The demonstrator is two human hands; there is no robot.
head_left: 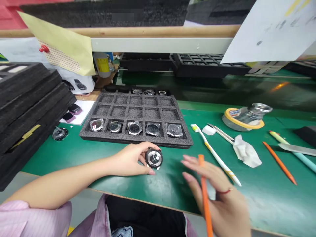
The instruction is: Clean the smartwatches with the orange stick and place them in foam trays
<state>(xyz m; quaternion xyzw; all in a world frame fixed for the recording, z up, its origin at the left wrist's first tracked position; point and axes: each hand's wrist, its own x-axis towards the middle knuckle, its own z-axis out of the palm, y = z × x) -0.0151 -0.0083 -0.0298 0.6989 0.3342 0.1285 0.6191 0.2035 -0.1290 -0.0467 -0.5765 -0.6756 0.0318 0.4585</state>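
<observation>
My left hand (134, 159) pinches a round smartwatch body (154, 158) between thumb and fingers at its rim, just above the green table. The watch's silver and black sensor back faces me, and it has no strap. To the right, my right hand (209, 184) holds an orange plastic stick (205, 194) across its fingers, with thumb and fingertips spread toward the watch. Some blur covers this hand. Something whitish (211, 191) shows behind the stick; I cannot tell what it is. Beyond my left hand lies a black foam tray (138, 139) with several watch bodies (134, 127) in its front row.
Stacked black foam trays (27, 105) stand at left, near a loose watch body (59, 133). On the right lie a toothbrush (214, 153), tweezers (223, 134), crumpled tissue (247, 152), another orange stick (280, 163) and a metal-topped dispenser (258, 110) in a yellow-rimmed bowl. A shelf (158, 44) runs overhead.
</observation>
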